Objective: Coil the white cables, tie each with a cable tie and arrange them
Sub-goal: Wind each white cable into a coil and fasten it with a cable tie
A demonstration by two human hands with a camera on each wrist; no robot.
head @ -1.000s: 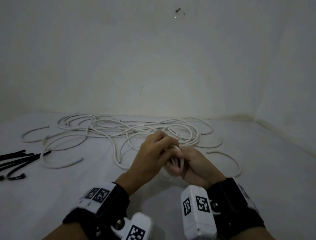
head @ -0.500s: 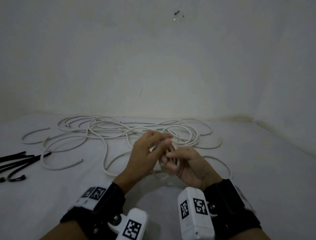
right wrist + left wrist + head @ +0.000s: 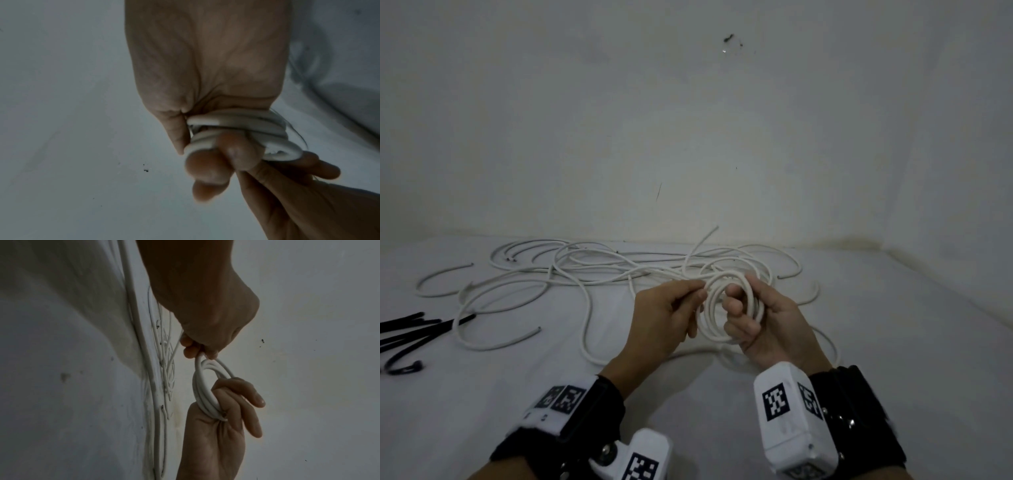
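Observation:
A small coil of white cable (image 3: pixel 714 318) hangs upright between my hands over the white table (image 3: pixel 893 342). My right hand (image 3: pixel 738 310) grips the coil's right side, with fingers curled through the loop (image 3: pixel 236 128). My left hand (image 3: pixel 698 294) pinches the strand that runs onto the coil's top left (image 3: pixel 198 356). In the left wrist view the right hand (image 3: pixel 224 404) comes up from below and holds the coil (image 3: pixel 203 386). A tangle of loose white cables (image 3: pixel 602 270) lies behind the hands, and one cable end (image 3: pixel 714 229) sticks up.
Several black cable ties (image 3: pixel 410 329) lie at the table's left edge. Short cable pieces (image 3: pixel 441 284) lie at the far left and right (image 3: pixel 815 291). A white wall (image 3: pixel 688 137) stands close behind the table, with a corner to the right.
My left hand has come off the right hand and moved left, drawing a strand with it. The coil now shows as an open loop. A cable end has lifted up behind.

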